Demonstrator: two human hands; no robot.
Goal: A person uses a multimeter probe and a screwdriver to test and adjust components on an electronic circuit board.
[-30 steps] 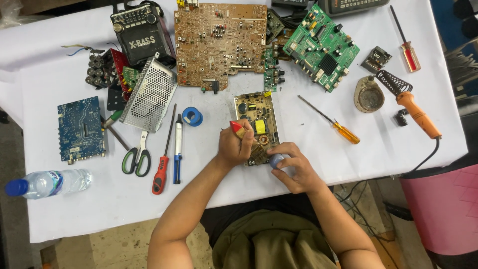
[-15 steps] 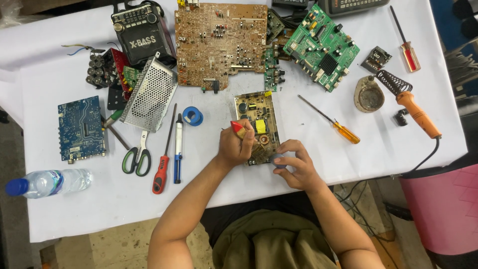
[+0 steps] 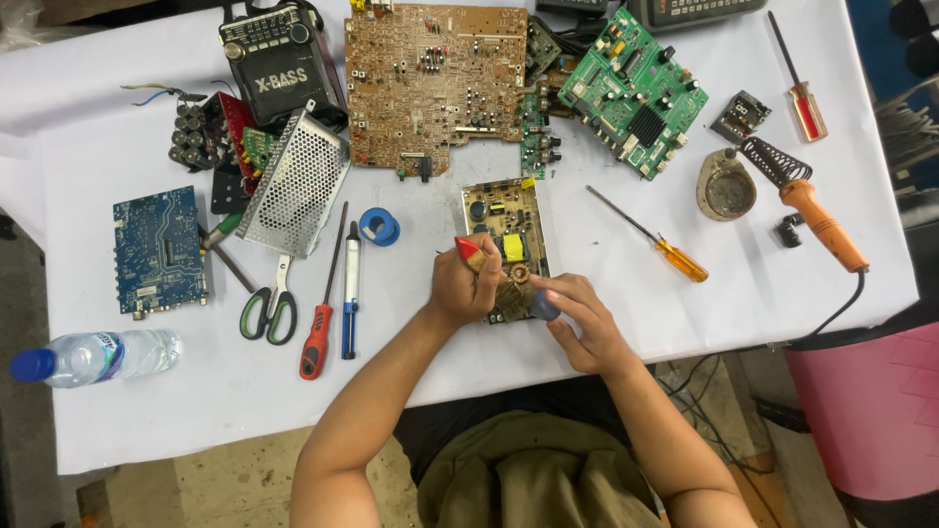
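A small yellowish power-supply circuit board (image 3: 497, 217) lies on the white table in front of me. My left hand (image 3: 460, 288) rests on its near left edge, closed around a red-handled tool (image 3: 469, 251) whose tip points up over the board. My right hand (image 3: 577, 323) sits at the board's near right corner, fingers pinched on a small dark blue-grey object (image 3: 544, 309). The board's near end is hidden under both hands.
A large brown board (image 3: 430, 83), a green board (image 3: 634, 88), a blue board (image 3: 158, 250), a black radio (image 3: 282, 59), a perforated metal cover (image 3: 291, 186), scissors (image 3: 271, 303), a red screwdriver (image 3: 318, 332), a blue tape roll (image 3: 379, 226), an orange screwdriver (image 3: 675, 256), a soldering iron (image 3: 820, 223), a water bottle (image 3: 93, 354).
My right hand shifted slightly on the board's near right corner. My left hand and the red-handled tool stayed in place.
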